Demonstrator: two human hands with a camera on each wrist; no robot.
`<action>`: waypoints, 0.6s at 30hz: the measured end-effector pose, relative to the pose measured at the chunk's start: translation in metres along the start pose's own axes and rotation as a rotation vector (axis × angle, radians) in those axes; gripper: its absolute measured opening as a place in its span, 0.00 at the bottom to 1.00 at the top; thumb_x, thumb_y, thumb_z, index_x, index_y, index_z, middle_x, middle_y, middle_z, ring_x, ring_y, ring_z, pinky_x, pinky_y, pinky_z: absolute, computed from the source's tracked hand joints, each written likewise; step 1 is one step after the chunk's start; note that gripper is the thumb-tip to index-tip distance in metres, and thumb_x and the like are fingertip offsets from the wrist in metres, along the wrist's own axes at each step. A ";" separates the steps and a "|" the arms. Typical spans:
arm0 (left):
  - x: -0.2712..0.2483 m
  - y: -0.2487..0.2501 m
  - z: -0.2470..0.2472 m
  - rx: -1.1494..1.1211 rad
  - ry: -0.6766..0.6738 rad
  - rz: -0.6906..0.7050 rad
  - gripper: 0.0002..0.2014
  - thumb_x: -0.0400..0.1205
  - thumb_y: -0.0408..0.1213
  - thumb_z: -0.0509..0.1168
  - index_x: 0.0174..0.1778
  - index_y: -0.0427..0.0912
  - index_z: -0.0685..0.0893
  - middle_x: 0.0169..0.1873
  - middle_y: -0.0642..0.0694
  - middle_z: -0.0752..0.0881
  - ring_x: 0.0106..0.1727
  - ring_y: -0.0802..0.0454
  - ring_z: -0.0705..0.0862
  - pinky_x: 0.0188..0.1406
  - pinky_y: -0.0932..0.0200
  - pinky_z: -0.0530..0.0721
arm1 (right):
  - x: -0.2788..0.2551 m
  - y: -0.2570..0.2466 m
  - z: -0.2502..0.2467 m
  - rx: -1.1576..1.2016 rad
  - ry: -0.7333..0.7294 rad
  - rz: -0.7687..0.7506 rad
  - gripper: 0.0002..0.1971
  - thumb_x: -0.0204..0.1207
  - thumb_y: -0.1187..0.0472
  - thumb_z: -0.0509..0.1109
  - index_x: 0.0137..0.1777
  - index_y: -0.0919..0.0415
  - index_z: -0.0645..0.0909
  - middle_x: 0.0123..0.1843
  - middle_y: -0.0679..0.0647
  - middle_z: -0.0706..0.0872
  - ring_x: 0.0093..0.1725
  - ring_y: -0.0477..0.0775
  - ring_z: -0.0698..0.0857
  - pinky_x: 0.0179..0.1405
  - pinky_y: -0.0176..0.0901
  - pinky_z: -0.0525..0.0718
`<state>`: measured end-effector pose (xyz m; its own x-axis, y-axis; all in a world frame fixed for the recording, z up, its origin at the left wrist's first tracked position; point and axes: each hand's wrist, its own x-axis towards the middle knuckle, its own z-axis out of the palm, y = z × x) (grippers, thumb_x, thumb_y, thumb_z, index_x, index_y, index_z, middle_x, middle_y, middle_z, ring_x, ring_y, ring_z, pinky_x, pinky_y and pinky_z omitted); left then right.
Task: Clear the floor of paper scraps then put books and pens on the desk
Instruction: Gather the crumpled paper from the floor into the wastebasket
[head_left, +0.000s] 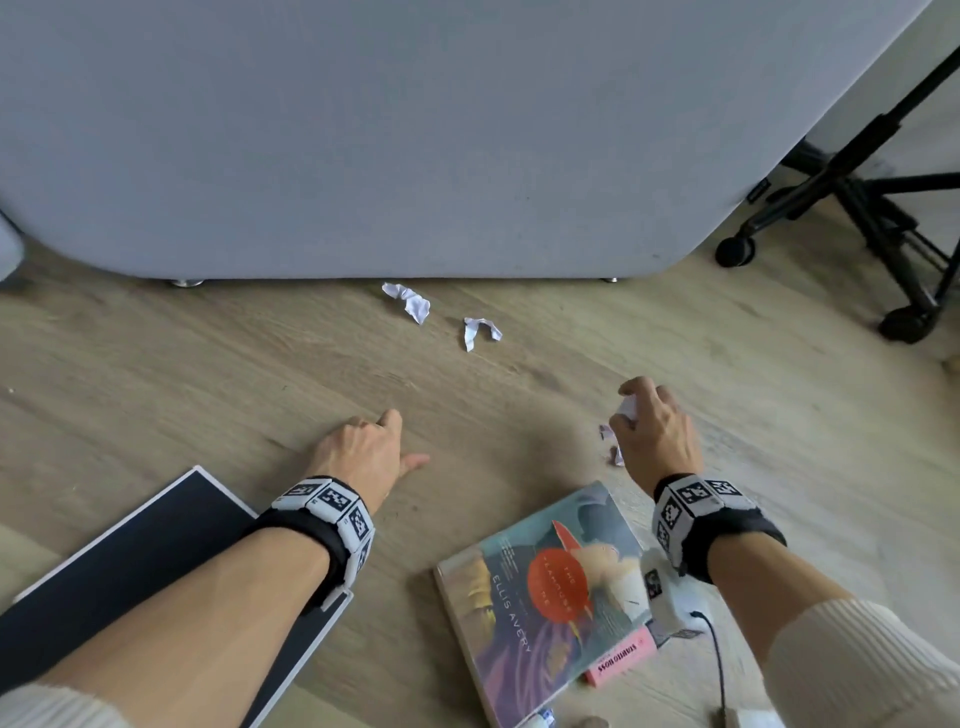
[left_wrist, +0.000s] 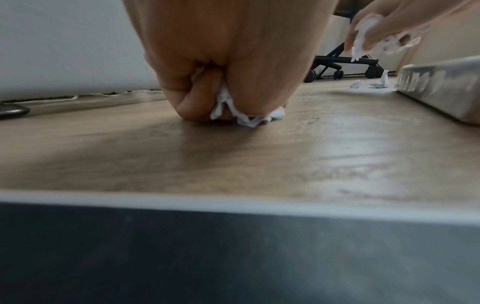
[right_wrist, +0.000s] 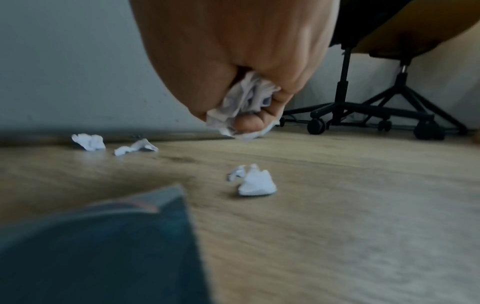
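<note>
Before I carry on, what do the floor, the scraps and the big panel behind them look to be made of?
Floor: wood-look planks, probably laminate or vinyl; printed grain, a soft sheen in the left wrist view.
Scraps: thin white paper, matte; sharp crumples and torn edges.
Panel: grey, matte, seemingly felt or fabric-covered; no glare, rounded corner, small metal feet. The core is hidden.

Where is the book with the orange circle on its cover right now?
In the head view the book lies flat on the floor, low and right of centre, just below the right hand, overlapping a pink book.
</note>
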<state>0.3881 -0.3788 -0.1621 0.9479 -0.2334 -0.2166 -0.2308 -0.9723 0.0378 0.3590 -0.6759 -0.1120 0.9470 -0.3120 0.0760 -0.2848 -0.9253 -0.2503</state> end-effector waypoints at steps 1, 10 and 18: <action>0.000 -0.001 0.000 0.004 0.004 0.003 0.26 0.81 0.65 0.54 0.56 0.43 0.69 0.51 0.41 0.87 0.55 0.42 0.86 0.37 0.54 0.72 | 0.002 0.009 0.000 -0.027 -0.026 -0.006 0.16 0.78 0.61 0.66 0.65 0.60 0.76 0.55 0.62 0.80 0.40 0.58 0.76 0.37 0.46 0.73; -0.003 -0.001 -0.001 0.055 0.031 -0.009 0.27 0.80 0.67 0.53 0.58 0.45 0.69 0.51 0.44 0.86 0.53 0.46 0.86 0.35 0.55 0.71 | 0.000 0.031 0.030 -0.197 -0.307 -0.088 0.19 0.82 0.48 0.62 0.67 0.59 0.70 0.59 0.61 0.72 0.52 0.68 0.82 0.45 0.53 0.80; -0.003 -0.028 -0.001 -0.157 0.030 -0.184 0.30 0.77 0.68 0.58 0.56 0.42 0.67 0.53 0.44 0.87 0.51 0.43 0.88 0.34 0.53 0.72 | 0.020 0.015 0.024 -0.160 -0.368 -0.103 0.04 0.81 0.63 0.63 0.46 0.61 0.71 0.43 0.58 0.77 0.41 0.61 0.78 0.39 0.45 0.69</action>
<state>0.3920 -0.3510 -0.1618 0.9775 -0.0500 -0.2052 -0.0186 -0.9882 0.1521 0.3770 -0.6911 -0.1380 0.9535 -0.1448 -0.2642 -0.1773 -0.9787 -0.1038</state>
